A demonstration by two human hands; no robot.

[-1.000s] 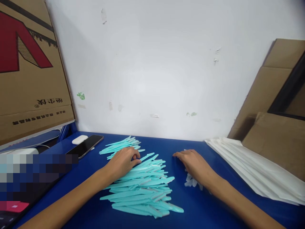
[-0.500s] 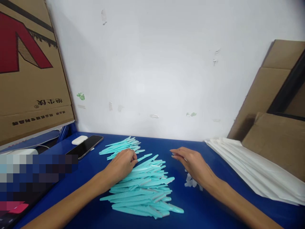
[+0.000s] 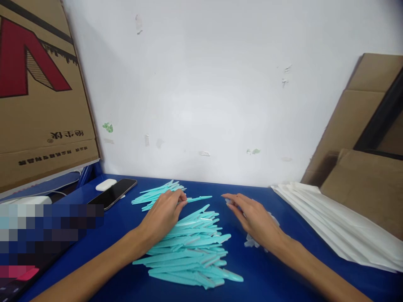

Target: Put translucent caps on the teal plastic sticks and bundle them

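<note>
My left hand [image 3: 164,212] pinches a turquoise eyebrow razor [image 3: 202,198] between thumb and fingers, its tip pointing right. That hand is above the upper left side of a large heap of the same razors [image 3: 189,253]. Behind it lies a smaller pile of razors [image 3: 157,192]. Across a short gap, my right hand [image 3: 253,216] holds a small translucent piece, which looks like a blade cap [image 3: 228,201], between thumb and fingertips. More translucent caps [image 3: 251,241] lie on the table below and beside this hand, partly hidden by it.
On the blue table [image 3: 252,279], a phone [image 3: 113,193] and a white case [image 3: 106,184] lie at left. Folded white sheets [image 3: 333,226] lie at right beside cardboard [image 3: 362,188]. A large carton [image 3: 47,121] stands left; a white wall [image 3: 201,92] closes the back.
My left hand has risen slightly, lifting a razor away from the large heap so that it points right. A translucent cap now shows in my right fingertips.
</note>
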